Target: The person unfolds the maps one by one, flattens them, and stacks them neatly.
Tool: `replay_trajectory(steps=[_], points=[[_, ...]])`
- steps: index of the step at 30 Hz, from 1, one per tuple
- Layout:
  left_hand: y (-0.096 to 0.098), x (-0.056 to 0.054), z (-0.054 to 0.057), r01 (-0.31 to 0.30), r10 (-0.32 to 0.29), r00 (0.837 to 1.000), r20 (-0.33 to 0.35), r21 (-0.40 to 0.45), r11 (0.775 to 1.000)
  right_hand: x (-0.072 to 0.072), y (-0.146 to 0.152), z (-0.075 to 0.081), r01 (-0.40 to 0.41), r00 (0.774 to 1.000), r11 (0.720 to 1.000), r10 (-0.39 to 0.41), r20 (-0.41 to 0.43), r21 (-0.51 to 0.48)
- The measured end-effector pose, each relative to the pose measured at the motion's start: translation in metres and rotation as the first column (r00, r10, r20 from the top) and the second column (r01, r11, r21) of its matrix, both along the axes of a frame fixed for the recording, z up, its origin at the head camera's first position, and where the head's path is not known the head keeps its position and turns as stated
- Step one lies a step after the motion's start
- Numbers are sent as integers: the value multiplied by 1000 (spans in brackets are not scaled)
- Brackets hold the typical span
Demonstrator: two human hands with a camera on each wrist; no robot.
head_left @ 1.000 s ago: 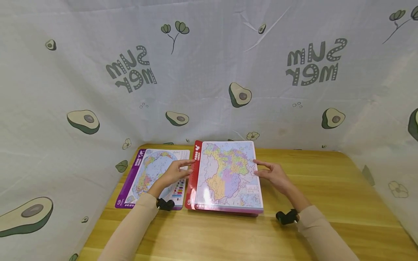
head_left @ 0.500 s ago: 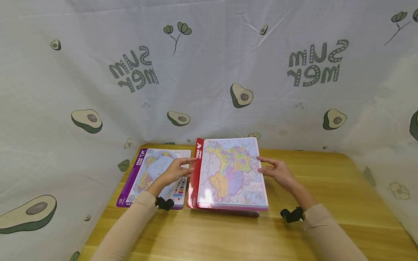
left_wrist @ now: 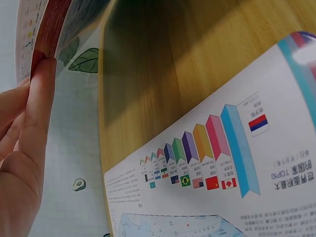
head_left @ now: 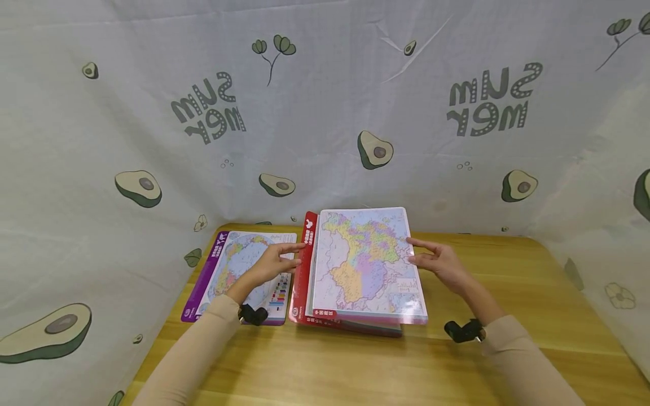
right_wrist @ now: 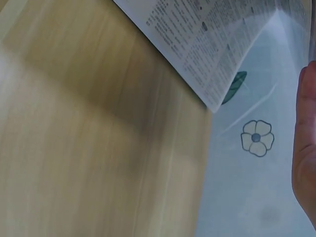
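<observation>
In the head view, a map sheet point(head_left: 363, 259) in pastel colours is held tilted above the table, its lower edge raised. My right hand point(head_left: 444, 265) pinches its right edge between thumb and fingers. Under it lies a red-bordered map sheet point(head_left: 301, 282), showing mainly along the left side. My left hand point(head_left: 271, 264) pinches that red border. The left wrist view shows my left fingers point(left_wrist: 37, 108) against the red sheet's edge. At the right wrist, part of my right hand point(right_wrist: 306, 143) appears; its fingertip contact is out of frame. A printed underside point(right_wrist: 197, 49) faces down there.
A purple-bordered world map point(head_left: 198, 287) lies flat on the wooden table point(head_left: 508, 304), left of the red sheet and beneath my left hand. A white curtain point(head_left: 315, 141) printed with avocados hangs behind and around the table.
My right hand has moved right and slightly up with the pastel map sheet, which slides out from the red-bordered one. A white strip and the lower-left label now show. My left hand stays nearly still.
</observation>
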State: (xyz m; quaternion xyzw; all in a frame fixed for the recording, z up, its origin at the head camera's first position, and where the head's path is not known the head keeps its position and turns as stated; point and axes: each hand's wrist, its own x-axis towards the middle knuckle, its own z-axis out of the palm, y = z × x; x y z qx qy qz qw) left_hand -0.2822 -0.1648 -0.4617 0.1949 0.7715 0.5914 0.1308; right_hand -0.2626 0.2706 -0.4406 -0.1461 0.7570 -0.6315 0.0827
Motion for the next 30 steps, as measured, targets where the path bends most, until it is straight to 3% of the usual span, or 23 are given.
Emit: replay_trajectory(steps=[15,30], points=[[-1,-1,10,-2,2,1000,-1,-1,1000,-2,21,18,27,999,998,-28,24,49],[-6,3,16,13,-13,1000,-26,5,1000,8,36,25,37,998,999,-35,53,-27]])
